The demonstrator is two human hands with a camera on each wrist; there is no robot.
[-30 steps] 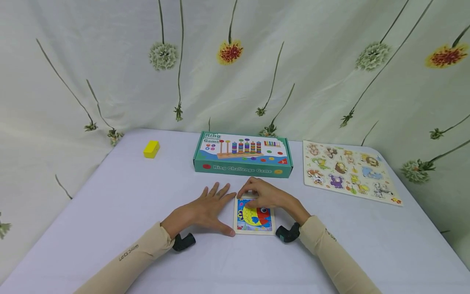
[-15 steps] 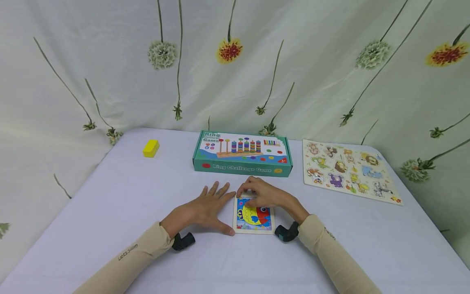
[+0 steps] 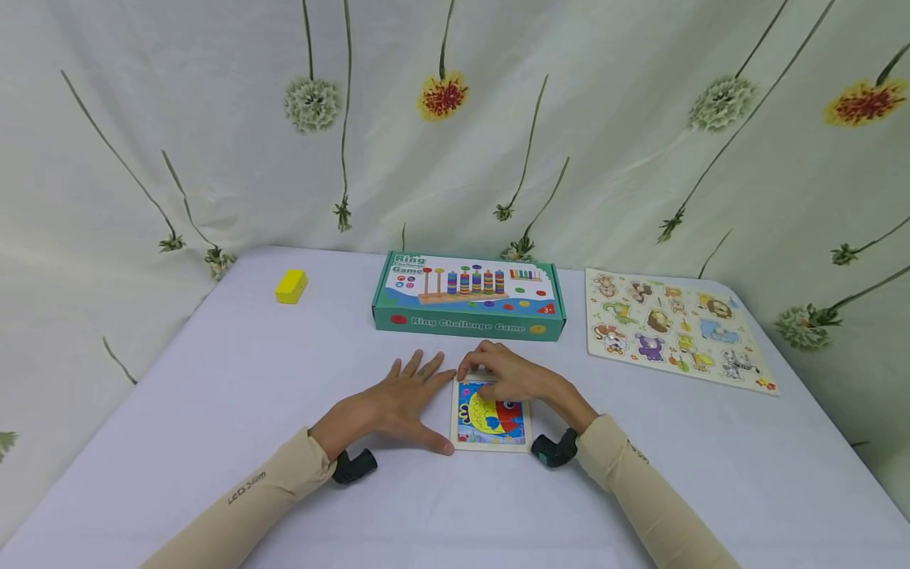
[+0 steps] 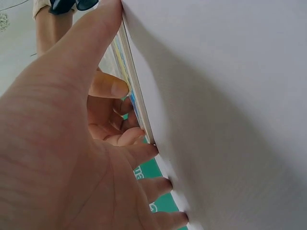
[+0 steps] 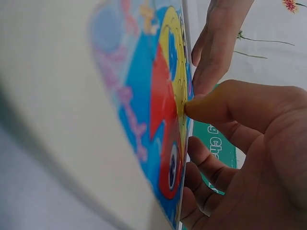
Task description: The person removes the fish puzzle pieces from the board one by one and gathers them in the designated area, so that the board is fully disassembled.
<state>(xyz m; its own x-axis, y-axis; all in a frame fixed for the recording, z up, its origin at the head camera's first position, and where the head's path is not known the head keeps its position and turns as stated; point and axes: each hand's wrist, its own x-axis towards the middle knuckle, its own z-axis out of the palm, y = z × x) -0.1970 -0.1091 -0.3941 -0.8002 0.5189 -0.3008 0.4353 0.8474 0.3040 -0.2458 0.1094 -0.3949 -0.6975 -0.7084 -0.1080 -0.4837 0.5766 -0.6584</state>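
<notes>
A small square fish puzzle (image 3: 492,437) lies on the white table, with a red and yellow fish on a blue ground inside a pale wooden frame. My left hand (image 3: 398,407) rests on the table with fingers spread; its thumb and index fingertip touch the puzzle's left edge. From the right, my right hand (image 3: 515,375) holds the puzzle: its curled fingers sit at the far edge and its thumb (image 5: 204,108) presses the fish's yellow body. In the left wrist view the puzzle (image 4: 132,81) appears edge-on between both hands. Part of the picture is hidden under the right hand.
Behind the hands lies a green Ring Challenge Game box (image 3: 469,299). A yellow block (image 3: 291,287) sits at the back left. An animal puzzle board (image 3: 675,328) lies at the right. Dark wrist devices (image 3: 554,449) show beside both sleeves.
</notes>
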